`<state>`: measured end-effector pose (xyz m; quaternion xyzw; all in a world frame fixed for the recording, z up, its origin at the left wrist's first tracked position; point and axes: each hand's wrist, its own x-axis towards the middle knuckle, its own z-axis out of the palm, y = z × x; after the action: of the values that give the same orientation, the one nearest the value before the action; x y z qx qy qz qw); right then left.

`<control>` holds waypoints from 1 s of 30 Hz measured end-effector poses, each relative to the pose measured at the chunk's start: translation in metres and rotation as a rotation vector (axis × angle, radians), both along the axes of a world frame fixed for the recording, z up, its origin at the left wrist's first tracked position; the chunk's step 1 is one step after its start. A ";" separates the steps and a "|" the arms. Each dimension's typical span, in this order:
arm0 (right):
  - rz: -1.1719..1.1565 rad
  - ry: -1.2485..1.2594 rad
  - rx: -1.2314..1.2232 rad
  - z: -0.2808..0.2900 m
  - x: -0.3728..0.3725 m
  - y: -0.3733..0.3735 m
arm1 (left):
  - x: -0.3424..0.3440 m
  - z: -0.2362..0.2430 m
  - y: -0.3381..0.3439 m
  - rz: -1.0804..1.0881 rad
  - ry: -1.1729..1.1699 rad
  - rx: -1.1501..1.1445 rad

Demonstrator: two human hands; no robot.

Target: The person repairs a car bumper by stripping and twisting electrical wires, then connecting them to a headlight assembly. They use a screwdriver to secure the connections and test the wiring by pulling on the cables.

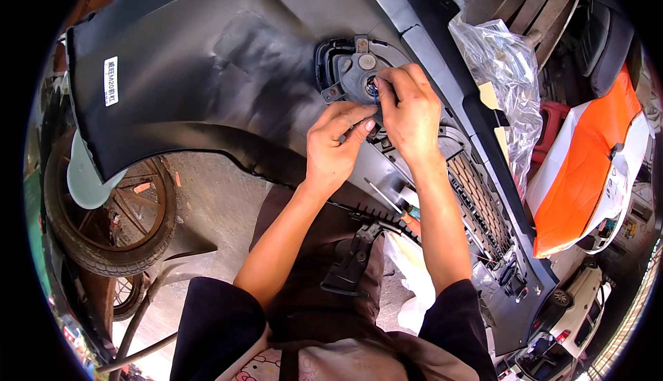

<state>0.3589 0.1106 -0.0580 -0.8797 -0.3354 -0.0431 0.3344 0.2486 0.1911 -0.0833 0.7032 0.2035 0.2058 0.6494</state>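
A large dark plastic bumper (173,70) lies under my hands, with a white label at its left. A fog-lamp housing (349,70) is fixed on its inner side. My right hand (407,115) pinches at a small blue wire (375,94) by the round opening in that housing; my fingertips partly hide it. Just below, my left hand (335,146) is curled, thumb and forefinger together near the wire's lower end; whatever they hold is too small to make out. A honeycomb grille (469,191) runs down the bumper past my right forearm.
Clear plastic wrapping (497,63) and an orange-and-white padded piece (570,167) lie at the right. An old wheel (107,236) and metal tubes stand at lower left on concrete. A black bracket (345,270) and screwdriver (407,212) are below my hands. Cars (577,312) show at lower right.
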 end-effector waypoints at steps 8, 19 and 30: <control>0.111 -0.070 -0.081 0.002 0.005 0.000 | 0.001 -0.008 -0.005 0.057 -0.091 -0.031; 0.165 -0.162 -0.175 0.003 0.007 0.000 | 0.000 -0.011 0.001 0.051 -0.089 -0.065; 0.273 -0.168 -0.225 0.004 0.014 0.002 | 0.031 -0.026 0.022 -0.026 0.097 0.426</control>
<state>0.3725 0.1130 -0.0545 -0.8511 -0.4811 -0.0330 0.2076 0.2795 0.2135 -0.1090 0.8363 0.1775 0.2016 0.4779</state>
